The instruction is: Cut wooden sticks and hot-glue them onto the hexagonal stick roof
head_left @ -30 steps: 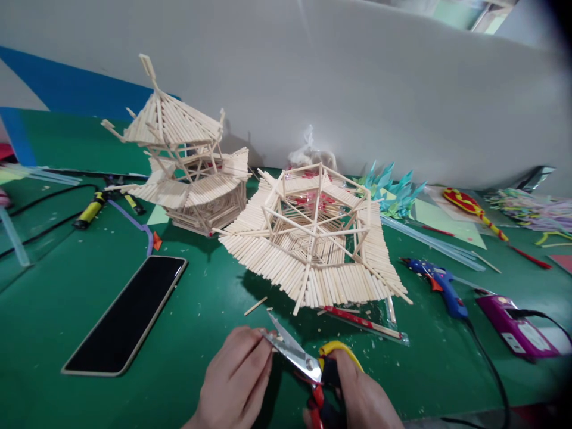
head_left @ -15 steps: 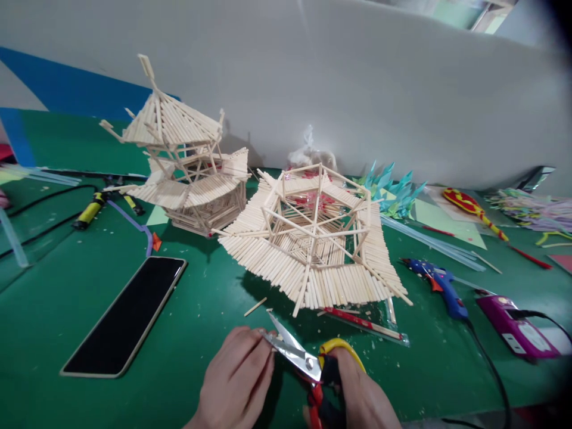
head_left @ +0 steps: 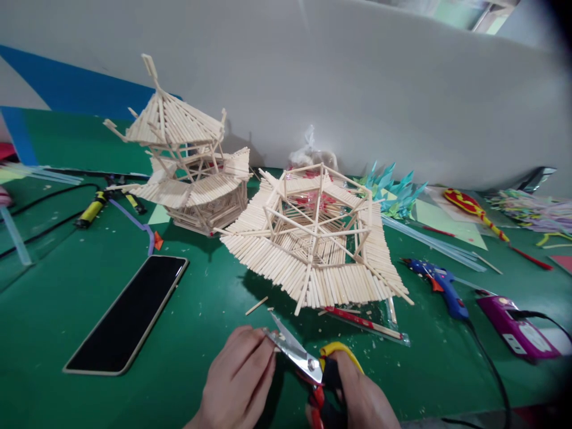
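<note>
My right hand (head_left: 364,387) grips a pair of scissors (head_left: 298,356) by its yellow, red and black handles. The blades are slightly apart and point up and left, their tips at the fingers of my left hand (head_left: 239,378). That hand is closed, pinching a wooden stick of which only a short pale end shows between the blades; the rest is hidden. Just beyond both hands stands an open-topped stick model (head_left: 344,286) with a slatted, flared roof and a hexagonal frame. One loose wooden stick (head_left: 256,305) lies in front of it.
Behind on the left stands a tiered stick pagoda (head_left: 179,125). A phone (head_left: 127,316) lies near left. At right are a blue glue gun (head_left: 440,286) and a purple power strip (head_left: 513,328) with cords. A packet of sticks (head_left: 361,322) lies under the model's front edge.
The scissors and both hands stay nearly in place. The blades look slightly closer together around the stick end. The whole view has shifted a little.
</note>
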Demonstrator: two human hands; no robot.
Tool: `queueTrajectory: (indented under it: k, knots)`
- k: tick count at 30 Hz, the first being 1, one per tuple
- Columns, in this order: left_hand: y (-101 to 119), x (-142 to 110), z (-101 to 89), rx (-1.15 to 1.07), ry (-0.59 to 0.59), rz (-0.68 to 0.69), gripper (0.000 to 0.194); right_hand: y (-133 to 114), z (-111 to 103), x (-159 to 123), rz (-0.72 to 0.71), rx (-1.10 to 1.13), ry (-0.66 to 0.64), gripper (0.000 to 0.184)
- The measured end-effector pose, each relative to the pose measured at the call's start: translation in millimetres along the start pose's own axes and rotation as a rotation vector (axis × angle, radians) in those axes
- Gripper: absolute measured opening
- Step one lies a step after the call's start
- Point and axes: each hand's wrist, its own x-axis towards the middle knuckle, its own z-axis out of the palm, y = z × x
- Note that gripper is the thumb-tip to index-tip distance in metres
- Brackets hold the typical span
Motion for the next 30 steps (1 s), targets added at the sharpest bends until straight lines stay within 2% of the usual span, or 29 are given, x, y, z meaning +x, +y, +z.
queueTrajectory:
  k: [5, 11, 14, 18, 25, 30]
  knots:
    - [2, 3, -0.1, 0.006, 0.009, -0.007, 0.019, -3, -2, 1, 0.023, -0.003, -0.025, 0.026]
    - [-10, -2, -0.4, 0.027, -0.014, -0.030, 0.020, 0, -13, 2, 0.029, -0.048, 0.039, 0.031]
    - [-20, -3, 4.9, 0.132, -0.137, -0.082, 0.017, 7, -18, 2, 0.053, -0.049, 0.082, 0.029]
    - [-29, 4, 17.7, 0.278, -0.345, -0.103, 0.030, 11, -19, 1, 0.082, -0.026, 0.122, 0.034]
    - [-32, 16, 23.7, 0.271, -0.484, -0.124, 0.023, 5, -21, 2, 0.084, -0.032, 0.089, 0.033]
    - [-35, 15, 17.9, 0.198, -0.510, -0.166, 0.016, 0, -24, 4, 0.066, -0.043, 0.060, 0.024]
